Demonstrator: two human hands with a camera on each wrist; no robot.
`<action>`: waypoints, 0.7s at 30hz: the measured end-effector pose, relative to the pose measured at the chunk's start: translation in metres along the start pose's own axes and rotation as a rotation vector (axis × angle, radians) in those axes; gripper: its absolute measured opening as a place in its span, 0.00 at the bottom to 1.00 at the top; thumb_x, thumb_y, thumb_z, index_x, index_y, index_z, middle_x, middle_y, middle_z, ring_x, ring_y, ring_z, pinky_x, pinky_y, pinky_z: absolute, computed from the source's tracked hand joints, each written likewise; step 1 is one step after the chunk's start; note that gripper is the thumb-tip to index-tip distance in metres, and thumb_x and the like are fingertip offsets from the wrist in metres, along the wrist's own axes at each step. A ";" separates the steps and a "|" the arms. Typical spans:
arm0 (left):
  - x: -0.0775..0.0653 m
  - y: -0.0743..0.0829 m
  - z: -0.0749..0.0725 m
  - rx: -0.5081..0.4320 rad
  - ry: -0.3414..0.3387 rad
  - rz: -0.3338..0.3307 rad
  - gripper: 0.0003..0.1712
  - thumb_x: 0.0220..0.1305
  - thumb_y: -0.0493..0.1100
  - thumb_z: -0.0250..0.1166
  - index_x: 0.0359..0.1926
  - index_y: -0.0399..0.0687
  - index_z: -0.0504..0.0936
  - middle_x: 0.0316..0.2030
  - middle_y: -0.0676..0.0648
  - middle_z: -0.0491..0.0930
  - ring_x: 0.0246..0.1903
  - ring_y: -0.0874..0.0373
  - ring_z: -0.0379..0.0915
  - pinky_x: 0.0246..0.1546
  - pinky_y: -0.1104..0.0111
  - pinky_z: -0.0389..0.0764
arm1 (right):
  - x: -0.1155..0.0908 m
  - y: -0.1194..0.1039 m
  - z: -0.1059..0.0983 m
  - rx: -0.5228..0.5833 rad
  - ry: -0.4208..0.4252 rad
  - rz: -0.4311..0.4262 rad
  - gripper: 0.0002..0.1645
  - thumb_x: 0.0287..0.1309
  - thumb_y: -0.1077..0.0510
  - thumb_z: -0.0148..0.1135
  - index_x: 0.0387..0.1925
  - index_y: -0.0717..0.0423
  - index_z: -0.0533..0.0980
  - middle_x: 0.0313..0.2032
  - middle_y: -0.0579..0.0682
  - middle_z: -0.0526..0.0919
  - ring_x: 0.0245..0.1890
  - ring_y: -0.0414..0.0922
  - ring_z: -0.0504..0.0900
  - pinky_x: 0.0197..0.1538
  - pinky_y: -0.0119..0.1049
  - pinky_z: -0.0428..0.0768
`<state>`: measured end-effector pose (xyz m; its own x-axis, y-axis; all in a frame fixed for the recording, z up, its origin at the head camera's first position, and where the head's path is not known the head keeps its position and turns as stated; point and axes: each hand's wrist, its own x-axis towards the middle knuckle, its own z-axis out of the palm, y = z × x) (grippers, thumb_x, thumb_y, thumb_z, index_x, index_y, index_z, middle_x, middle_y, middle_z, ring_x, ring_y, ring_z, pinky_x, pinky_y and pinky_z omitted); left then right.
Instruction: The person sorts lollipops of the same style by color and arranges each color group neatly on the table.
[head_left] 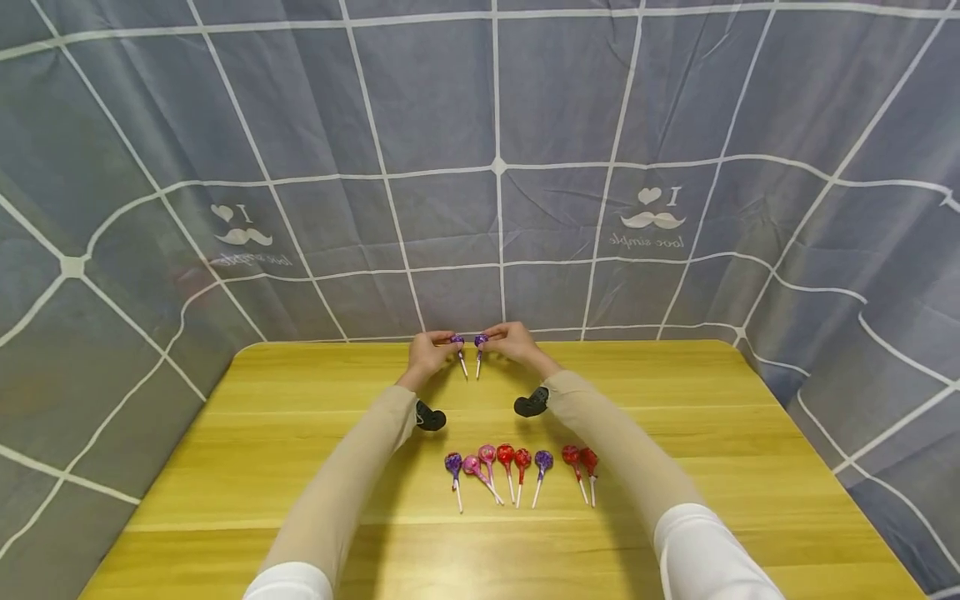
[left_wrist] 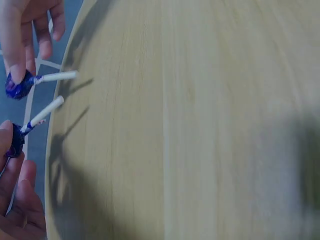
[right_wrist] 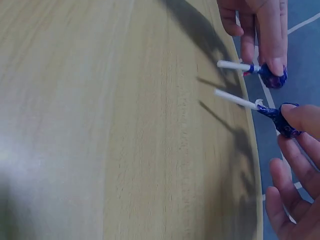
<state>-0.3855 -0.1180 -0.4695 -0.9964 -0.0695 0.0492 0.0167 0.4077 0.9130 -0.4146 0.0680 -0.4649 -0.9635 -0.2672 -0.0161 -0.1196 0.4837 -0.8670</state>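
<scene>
At the far edge of the table, my left hand (head_left: 429,356) pinches a purple-wrapped lollipop (left_wrist: 16,141) by its candy head. Close beside it, my right hand (head_left: 516,342) holds a second purple lollipop (right_wrist: 288,122), thumb and fingertips on the wrapper. Both white sticks point back toward me, and their shadows fall on the wood. A small gap separates the two candies. Each hand's remaining fingers are spread loosely, as the right wrist view shows.
Nearer me on the wooden table (head_left: 300,467) lies a row of lollipops: a purple one (head_left: 453,462) at left, two pink ones (head_left: 487,454), red ones (head_left: 506,455), another purple one (head_left: 543,460), then a red pair (head_left: 571,455) by my right sleeve. A grey curtain (head_left: 442,225) hangs behind.
</scene>
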 end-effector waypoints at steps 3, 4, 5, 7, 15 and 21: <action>0.003 -0.003 0.005 0.018 0.006 0.010 0.19 0.60 0.37 0.67 0.50 0.31 0.81 0.44 0.34 0.84 0.39 0.43 0.82 0.25 0.79 0.76 | 0.002 0.001 0.004 -0.034 0.014 -0.001 0.20 0.53 0.60 0.68 0.48 0.66 0.80 0.42 0.62 0.86 0.38 0.53 0.84 0.30 0.29 0.76; 0.004 -0.003 0.006 0.027 0.009 0.018 0.18 0.59 0.36 0.67 0.50 0.30 0.81 0.44 0.34 0.84 0.40 0.43 0.83 0.28 0.77 0.77 | 0.003 0.001 0.005 -0.047 0.025 -0.002 0.20 0.53 0.60 0.69 0.48 0.66 0.80 0.42 0.61 0.86 0.37 0.52 0.84 0.29 0.27 0.75; 0.005 -0.004 0.008 0.034 0.010 0.023 0.18 0.59 0.36 0.67 0.49 0.30 0.82 0.44 0.34 0.84 0.41 0.43 0.83 0.31 0.75 0.79 | 0.003 0.002 0.006 -0.058 0.034 0.001 0.20 0.53 0.60 0.69 0.48 0.66 0.81 0.42 0.61 0.86 0.37 0.52 0.84 0.29 0.25 0.74; 0.007 -0.006 0.010 0.058 0.019 0.037 0.18 0.59 0.36 0.68 0.48 0.30 0.82 0.44 0.34 0.84 0.42 0.44 0.83 0.37 0.69 0.82 | 0.005 0.003 0.008 -0.067 0.045 0.007 0.19 0.53 0.60 0.69 0.47 0.65 0.81 0.41 0.61 0.86 0.35 0.51 0.84 0.28 0.24 0.72; 0.012 -0.011 0.015 0.104 0.024 0.047 0.17 0.59 0.37 0.68 0.48 0.32 0.83 0.43 0.35 0.84 0.46 0.44 0.82 0.50 0.59 0.79 | 0.010 0.005 0.017 -0.111 0.085 0.042 0.19 0.53 0.58 0.70 0.45 0.62 0.83 0.38 0.58 0.88 0.26 0.37 0.77 0.28 0.23 0.70; 0.017 -0.012 0.017 0.147 0.027 0.044 0.18 0.59 0.39 0.68 0.49 0.34 0.83 0.44 0.37 0.84 0.48 0.46 0.81 0.51 0.60 0.78 | 0.013 0.002 0.019 -0.149 0.095 0.061 0.18 0.52 0.56 0.70 0.45 0.61 0.83 0.39 0.57 0.88 0.27 0.37 0.76 0.29 0.24 0.68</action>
<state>-0.4044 -0.1084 -0.4870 -0.9923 -0.0728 0.1004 0.0455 0.5395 0.8408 -0.4228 0.0497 -0.4760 -0.9875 -0.1571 -0.0133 -0.0876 0.6163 -0.7826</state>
